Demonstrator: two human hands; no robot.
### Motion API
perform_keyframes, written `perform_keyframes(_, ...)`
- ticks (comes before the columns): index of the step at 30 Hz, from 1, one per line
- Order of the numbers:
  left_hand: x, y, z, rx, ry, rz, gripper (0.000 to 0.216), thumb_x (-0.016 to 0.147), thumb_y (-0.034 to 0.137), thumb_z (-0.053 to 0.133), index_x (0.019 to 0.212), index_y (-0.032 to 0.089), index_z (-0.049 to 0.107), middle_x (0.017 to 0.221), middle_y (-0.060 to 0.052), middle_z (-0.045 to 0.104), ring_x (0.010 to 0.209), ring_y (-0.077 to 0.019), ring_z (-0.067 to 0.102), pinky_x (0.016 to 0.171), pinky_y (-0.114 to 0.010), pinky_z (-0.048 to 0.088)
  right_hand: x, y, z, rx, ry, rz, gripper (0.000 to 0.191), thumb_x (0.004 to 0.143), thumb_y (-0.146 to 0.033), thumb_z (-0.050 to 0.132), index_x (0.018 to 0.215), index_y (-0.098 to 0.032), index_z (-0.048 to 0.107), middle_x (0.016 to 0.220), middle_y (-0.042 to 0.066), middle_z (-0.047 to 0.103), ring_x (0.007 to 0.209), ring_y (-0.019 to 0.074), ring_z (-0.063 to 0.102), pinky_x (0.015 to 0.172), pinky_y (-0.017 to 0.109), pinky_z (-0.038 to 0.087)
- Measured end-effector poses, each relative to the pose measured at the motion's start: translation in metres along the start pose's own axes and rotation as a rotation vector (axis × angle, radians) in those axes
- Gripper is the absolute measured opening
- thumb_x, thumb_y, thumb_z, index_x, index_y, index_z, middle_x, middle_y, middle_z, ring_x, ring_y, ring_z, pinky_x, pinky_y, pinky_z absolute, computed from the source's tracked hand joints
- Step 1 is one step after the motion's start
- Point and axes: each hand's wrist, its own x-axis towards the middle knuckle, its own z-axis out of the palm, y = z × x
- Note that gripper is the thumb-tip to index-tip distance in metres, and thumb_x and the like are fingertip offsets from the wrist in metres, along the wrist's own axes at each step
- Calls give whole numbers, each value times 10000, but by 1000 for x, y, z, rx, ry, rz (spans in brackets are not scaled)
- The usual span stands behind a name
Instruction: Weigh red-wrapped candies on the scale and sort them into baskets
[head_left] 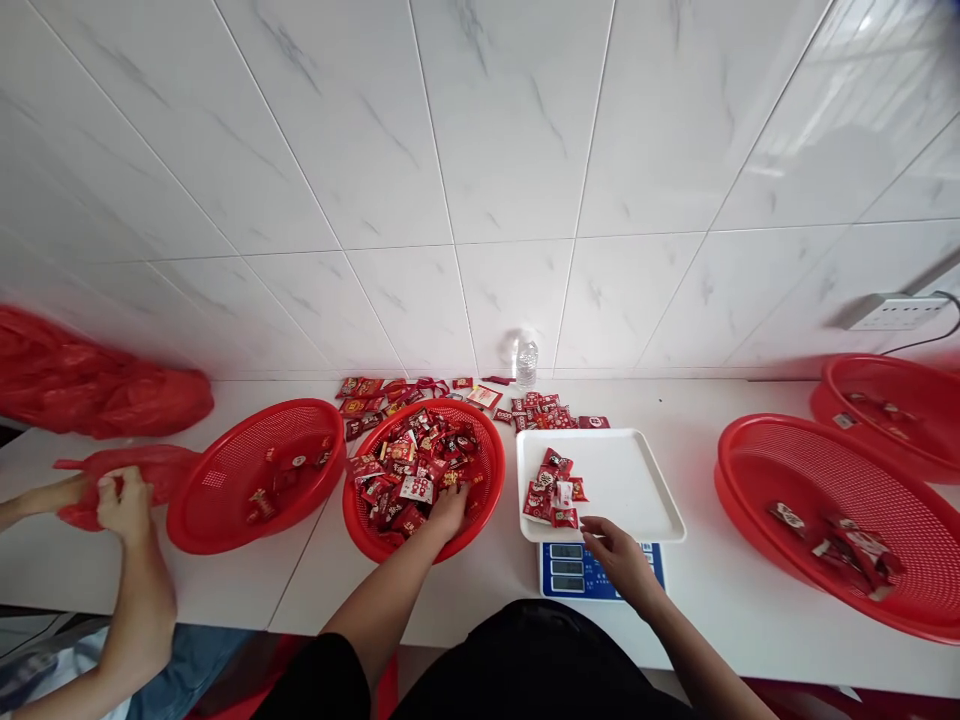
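My left hand [448, 514] reaches into a red plastic basket [498, 470] heaped with small red snack packets [416, 488]. Its fingers lie apart on the packets, their tips partly hidden among them. Just over the front edge of a white tray [626, 480] is my right hand [619, 560], fingers loosely stretched and holding nothing I can see. Close to those fingertips, several red packets [551, 490] and a whitish one sit on the tray's left side. Beneath the tray is a scale with a blue panel [568, 568].
Loose packets [536, 408] and a clear bottle [526, 360] line the wall. Red baskets stand left [255, 420] and right [825, 450], another [885, 385] behind the right one. At far left, a co-worker's hands [126, 505] hold a red plastic bag [161, 470].
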Motion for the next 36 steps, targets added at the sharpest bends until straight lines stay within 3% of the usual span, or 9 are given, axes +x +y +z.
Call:
perform_keyframes(8, -1, -3, 1, -62, -170, -5, 374, 728, 458, 587, 1007, 210, 611, 799, -34, 693, 735, -203, 630, 729, -301, 456, -6, 9, 0, 50, -51, 7, 404, 784, -479, 494, 1084, -226, 592, 1018, 56, 681, 925, 218, 638, 794, 324, 487)
perform_keyframes(11, -5, -4, -3, -85, -217, 2, 380, 743, 526, 543, 968, 235, 639, 786, -22, 699, 708, -195, 637, 710, -295, 464, -8, 9, -2, 98, -60, 22, 401, 782, -481, 505, 1081, -229, 593, 1008, 54, 681, 912, 217, 642, 787, 333, 493)
perform_keyframes(14, -9, -4, -6, -84, -234, 57, 389, 748, 545, 530, 987, 262, 646, 913, -31, 706, 804, -204, 648, 756, -296, 461, -8, 5, -4, 121, -54, -2, 385, 787, -477, 507, 1074, -236, 598, 1004, 53, 682, 894, 215, 647, 796, 345, 492)
perform_keyframes(19, -13, -2, 2, -37, -186, 94, 341, 775, 475, 524, 967, 226, 655, 994, -62, 693, 889, -220, 634, 795, -308, 448, -3, 5, -2, 100, -66, -21, 386, 796, -468, 495, 1081, -227, 591, 1010, 57, 680, 901, 215, 646, 796, 345, 494)
perform_keyframes(23, -10, -2, 11, 20, -87, 73, 167, 728, 301, 585, 826, 178, 643, 817, -63, 694, 753, -215, 632, 703, -302, 449, 6, 7, 4, -6, -37, -66, 348, 794, -424, 488, 1054, -224, 607, 991, 55, 687, 869, 212, 651, 786, 341, 497)
perform_keyframes(26, -7, 0, 10, 37, -13, 62, 101, 752, 231, 529, 766, 170, 608, 650, -33, 645, 630, -195, 613, 637, -291, 442, 12, 4, 10, -138, 20, -167, 328, 810, -378, 458, 1062, -234, 611, 1043, 61, 666, 898, 210, 637, 790, 337, 501)
perform_keyframes(28, -6, 2, 5, 33, 41, 68, 151, 805, 238, 454, 811, 178, 593, 668, -33, 641, 644, -191, 616, 647, -291, 445, 17, 1, 16, -262, 64, -258, 335, 824, -351, 440, 1102, -248, 597, 1140, 72, 618, 1008, 219, 595, 840, 345, 489)
perform_keyframes(31, -10, 8, -3, 3, 162, 105, 232, 863, 325, 391, 926, 196, 573, 882, -61, 662, 829, -203, 625, 752, -301, 449, 27, -2, 27, -486, 113, -362, 408, 818, -359, 477, 1217, -284, 520, 1350, 74, 454, 1259, 256, 396, 989, 411, 387)
perform_keyframes(36, -37, 18, -2, 71, 265, 235, 477, 843, 492, 426, 1202, 186, 499, 1215, -114, 564, 1127, -247, 511, 957, -390, 371, 57, -12, 45, -758, 93, -318, 723, 723, -565, 569, 1364, -353, 312, 1530, 53, 71, 1382, 358, 14, 1051, 604, 131)
